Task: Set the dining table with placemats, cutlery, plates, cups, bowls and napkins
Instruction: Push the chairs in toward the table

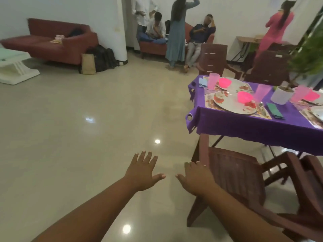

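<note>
Head view: tabletop (244, 124) at 2 o'clock, looks set
hands: left hand (142, 173), right hand (195, 179) spread, empty
next: probably final check

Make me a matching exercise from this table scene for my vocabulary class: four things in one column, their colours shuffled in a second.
Things:
1. tablecloth
2. napkin
3. bowl
4. pot

Colours:
A. white
B. pink
C. purple
D. green

Pairs: 1-C, 2-D, 3-B, 4-A
</note>
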